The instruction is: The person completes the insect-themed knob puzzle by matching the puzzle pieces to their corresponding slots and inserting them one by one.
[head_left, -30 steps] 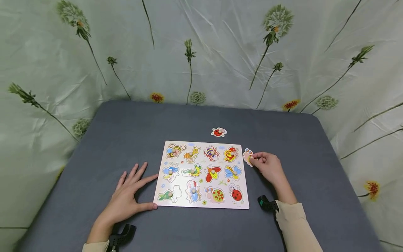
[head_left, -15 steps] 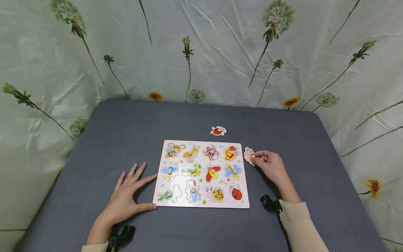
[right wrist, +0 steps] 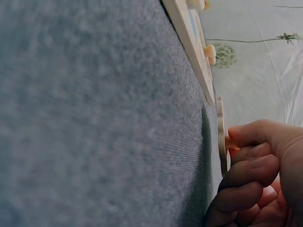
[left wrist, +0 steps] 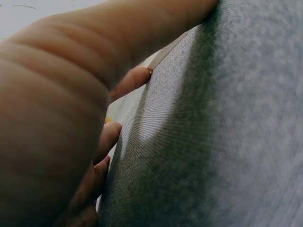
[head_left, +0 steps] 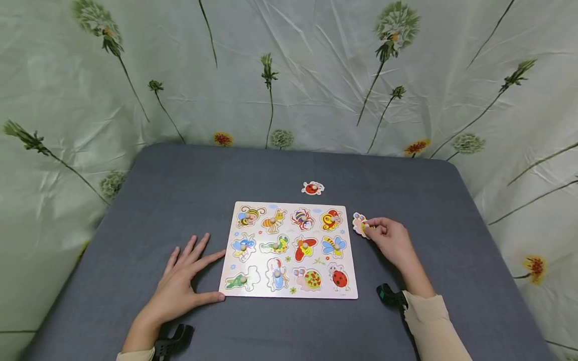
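Note:
A wooden peg puzzle board point(head_left: 319, 251) with insect pictures lies on the table. My left hand point(head_left: 180, 288) rests beside it with fingers spread; its thumb point(head_left: 209, 297) and index finger touch the board's left edge. Just right of the board, my right hand point(head_left: 389, 241) pinches the knob of a pink snail puzzle piece point(head_left: 358, 223) between thumb and fingers. In the right wrist view the piece point(right wrist: 220, 116) stands edge-on, close to the cloth. The snail recess point(head_left: 308, 279) and ladybug recess point(head_left: 338, 277) show no knobs. Most other pictures carry knobbed pieces.
A loose ladybug piece point(head_left: 313, 188) lies behind the board, knob up. Grey cloth point(head_left: 217, 175) covers the table, whose far edge meets a flower-printed curtain point(head_left: 325, 100). Black wrist cameras point(head_left: 173, 342) sit on both wrists.
My right hand has shifted slightly right with the snail piece, widening the gap to the board. The left hand, the board and the ladybug piece stay in place.

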`<act>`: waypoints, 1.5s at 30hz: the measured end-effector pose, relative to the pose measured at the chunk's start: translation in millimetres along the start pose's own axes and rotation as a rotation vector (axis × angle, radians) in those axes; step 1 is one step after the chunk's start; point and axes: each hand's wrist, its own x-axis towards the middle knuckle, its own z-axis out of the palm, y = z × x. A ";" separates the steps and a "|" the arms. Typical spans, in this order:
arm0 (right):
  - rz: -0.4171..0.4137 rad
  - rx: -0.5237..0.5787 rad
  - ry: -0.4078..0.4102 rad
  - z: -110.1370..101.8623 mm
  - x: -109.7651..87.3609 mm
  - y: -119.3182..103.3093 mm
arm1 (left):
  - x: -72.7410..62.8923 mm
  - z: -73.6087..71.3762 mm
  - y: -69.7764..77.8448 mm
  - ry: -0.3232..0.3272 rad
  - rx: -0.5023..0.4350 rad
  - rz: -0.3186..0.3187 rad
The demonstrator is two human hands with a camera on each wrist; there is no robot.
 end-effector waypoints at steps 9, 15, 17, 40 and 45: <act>-0.003 0.046 -0.037 0.4 -12.3 0.2 | -0.7 -0.1 -1.7 0.004 0.004 -0.003; -0.008 0.069 -0.045 2.9 -18.9 2.7 | 0.5 1.3 -1.0 0.003 0.005 0.004; -0.008 0.069 -0.049 3.5 -20.3 2.2 | 0.5 1.4 -0.6 0.004 0.004 0.004; -0.013 0.155 -0.145 30.7 -44.5 -30.0 | 0.8 2.8 -0.9 0.006 0.010 -0.005; -0.018 0.185 -0.194 38.8 -53.3 -37.9 | 1.0 2.1 -0.6 0.003 0.013 -0.010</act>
